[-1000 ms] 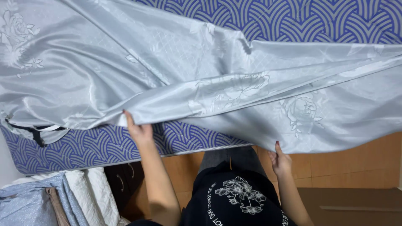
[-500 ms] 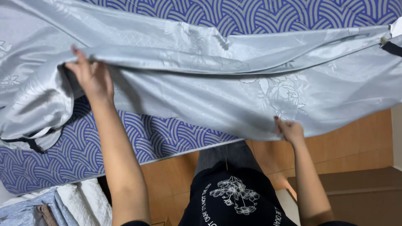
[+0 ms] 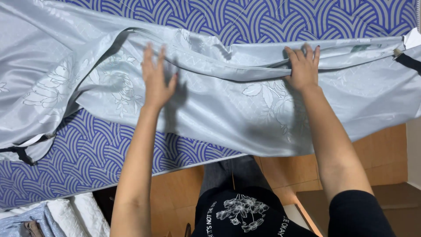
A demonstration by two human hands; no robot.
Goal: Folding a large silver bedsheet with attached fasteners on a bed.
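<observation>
Both hands are out over the bed. Left hand (image 3: 156, 78) is flat and spread wide, palm down on the silvery grey sheet (image 3: 228, 109), pressing or smoothing it and holding nothing. Right hand (image 3: 303, 68) has its fingers curled over a folded edge of the same sheet, pinching that long ridge where the fabric doubles over.

Sheet itself is a shiny satin type with a floral pattern, draped across most of the blue wave-pattern mattress (image 3: 101, 162), with its near edge hanging off the side over the wooden floor (image 3: 175, 193). There's a black elastic strap (image 3: 19, 153) at the left corner and another at the far right.

Looks to me like the spreading-out stage: fabric's on the bed but bunched and folded on itself. Next bit probably calls for the pinched fold to be pulled toward the far side while the flat hand keeps the rest from sliding. Some folded linens (image 3: 66, 217) sit bottom left.
</observation>
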